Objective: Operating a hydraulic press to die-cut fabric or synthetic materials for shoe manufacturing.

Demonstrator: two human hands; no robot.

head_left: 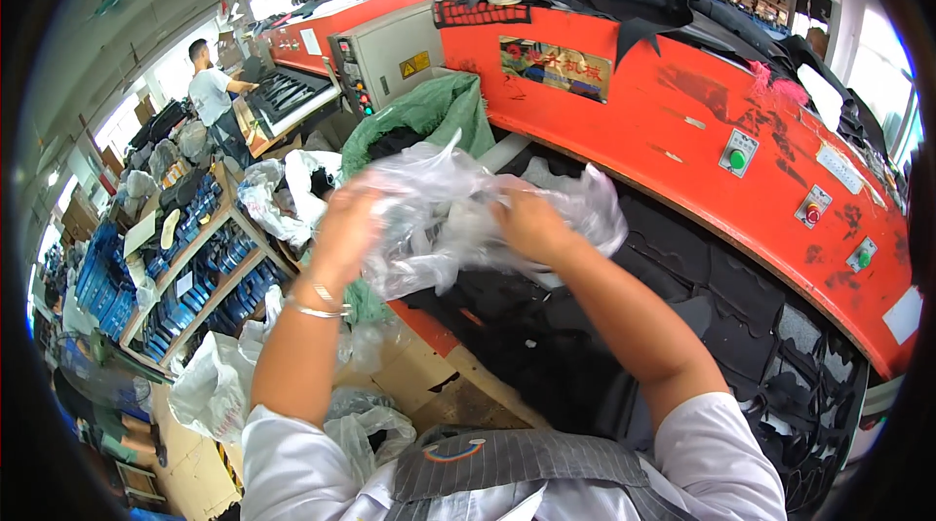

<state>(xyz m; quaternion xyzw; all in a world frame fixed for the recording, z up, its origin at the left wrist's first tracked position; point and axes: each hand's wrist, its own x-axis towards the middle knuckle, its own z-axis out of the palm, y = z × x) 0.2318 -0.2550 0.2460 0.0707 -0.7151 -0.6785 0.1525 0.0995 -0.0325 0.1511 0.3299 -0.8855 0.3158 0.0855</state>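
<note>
A crumpled clear plastic bag [419, 253] is held up in front of me, above the machine's bed. My left hand [348, 221], smeared by motion, is closed on the bag's left side. On its other side, my right hand [534, 226] grips the plastic, with part of the film spreading out beyond the fingers. What the bag contains, if anything, cannot be made out. Just behind it stands a green woven sack [439, 110] with dark material inside. Black sheet material [507, 336] with cut shapes lies beneath my right forearm.
A long orange-red machine [663, 97] with push buttons runs across the far right side, beside a grey control cabinet [390, 58]. Shelves of blue cutting dies [200, 272] and white plastic bags [216, 380] stand at left. Another person [210, 97] works at a machine farther back.
</note>
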